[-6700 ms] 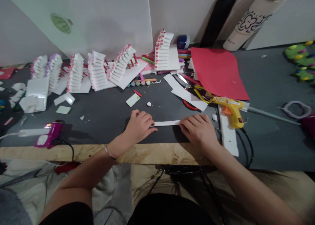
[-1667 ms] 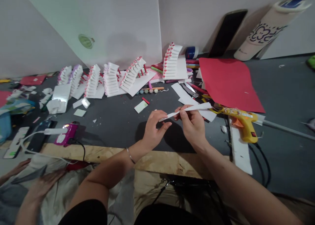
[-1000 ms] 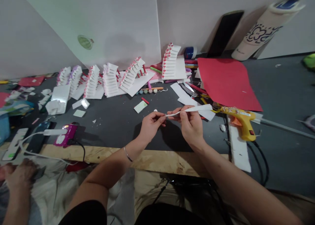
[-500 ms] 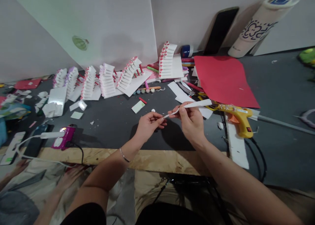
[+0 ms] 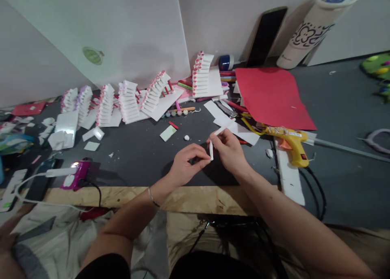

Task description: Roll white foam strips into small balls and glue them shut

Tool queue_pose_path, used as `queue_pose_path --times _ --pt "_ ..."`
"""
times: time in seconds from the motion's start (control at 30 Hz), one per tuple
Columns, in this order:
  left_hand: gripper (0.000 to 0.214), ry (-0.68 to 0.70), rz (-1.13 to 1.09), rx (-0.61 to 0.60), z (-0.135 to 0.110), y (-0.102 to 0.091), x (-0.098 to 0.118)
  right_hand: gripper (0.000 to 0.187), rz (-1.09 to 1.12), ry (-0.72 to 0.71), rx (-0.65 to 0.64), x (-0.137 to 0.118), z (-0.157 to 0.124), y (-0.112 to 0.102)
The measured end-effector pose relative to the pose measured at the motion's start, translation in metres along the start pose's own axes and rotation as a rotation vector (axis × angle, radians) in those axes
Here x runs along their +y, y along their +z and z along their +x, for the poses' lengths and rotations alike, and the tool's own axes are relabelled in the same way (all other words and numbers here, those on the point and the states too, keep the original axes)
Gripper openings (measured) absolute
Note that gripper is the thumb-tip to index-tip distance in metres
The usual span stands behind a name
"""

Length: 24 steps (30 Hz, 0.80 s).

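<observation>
- The left hand pinched the near end of a white paper strip over the tabletop.
- The right hand gripped it farther up, fingers closed.
- It seemed light, easily creased, best held gently near its ends.

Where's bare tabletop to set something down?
Between the white crumbs and the left hand; between the red sheet and the green ornament; right of the black cable of the yellow glue gun. Crowded around that gun and along the stair-like models.
</observation>
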<state>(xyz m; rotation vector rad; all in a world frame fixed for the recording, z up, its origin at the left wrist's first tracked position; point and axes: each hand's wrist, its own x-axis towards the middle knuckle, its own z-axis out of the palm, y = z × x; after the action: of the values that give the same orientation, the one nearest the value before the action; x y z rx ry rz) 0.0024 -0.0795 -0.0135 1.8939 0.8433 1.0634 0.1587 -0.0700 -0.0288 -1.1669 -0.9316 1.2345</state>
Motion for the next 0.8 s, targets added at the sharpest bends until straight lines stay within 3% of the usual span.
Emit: queue_pose_path --times 0.33,0.6,0.8 --pt "0.008 0.109 -0.09 0.079 0.0 0.003 -0.001 0.025 0.008 0.073 -0.153 0.008 -0.01 0.009" --pt "0.005 0.098 0.005 0.141 -0.001 0.006 0.006 0.026 0.047 0.282 -0.302 0.001 -0.019 0.014" --pt "0.006 0.093 0.04 0.141 -0.006 0.003 0.003 0.024 0.03 0.24 -0.329 0.006 -0.018 0.011"
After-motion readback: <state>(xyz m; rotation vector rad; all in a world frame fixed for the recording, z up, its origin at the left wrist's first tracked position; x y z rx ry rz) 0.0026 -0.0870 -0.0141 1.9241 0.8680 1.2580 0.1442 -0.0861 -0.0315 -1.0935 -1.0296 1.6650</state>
